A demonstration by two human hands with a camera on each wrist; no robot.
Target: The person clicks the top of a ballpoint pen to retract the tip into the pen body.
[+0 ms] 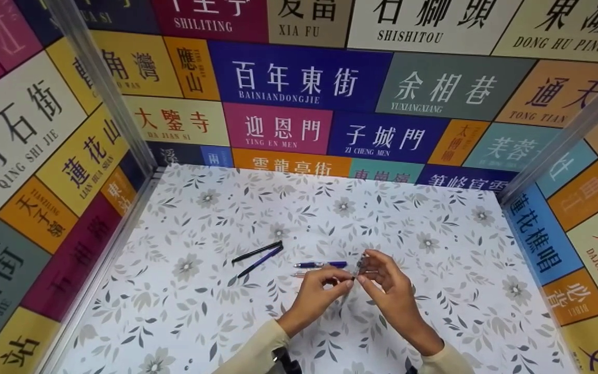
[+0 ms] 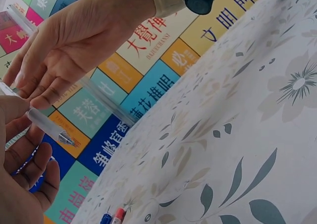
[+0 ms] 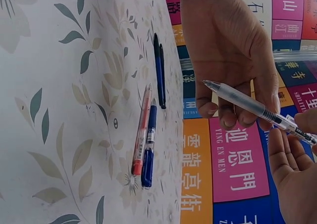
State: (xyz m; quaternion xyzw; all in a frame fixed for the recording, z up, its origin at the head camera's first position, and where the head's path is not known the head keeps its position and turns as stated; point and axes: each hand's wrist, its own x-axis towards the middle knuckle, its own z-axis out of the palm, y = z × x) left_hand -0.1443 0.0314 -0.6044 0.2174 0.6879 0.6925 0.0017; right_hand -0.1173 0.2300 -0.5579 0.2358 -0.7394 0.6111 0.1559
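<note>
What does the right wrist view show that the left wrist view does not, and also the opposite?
Only the right wrist view shows the black pen and the black-blue pen.

Only the left wrist view shows the DAJUECHANSI sign and a light sleeve.

Both show the left hand and right hand holding the clear pen, plus the red pen and blue pen, whose ends alone appear in the left wrist view.

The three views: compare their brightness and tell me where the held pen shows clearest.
Right wrist view: dim, yet the clear pen shows clearest; left wrist view: also dim, with the left hand hiding part of it; head view: brightest, but the pen looks small and indistinct.
</note>
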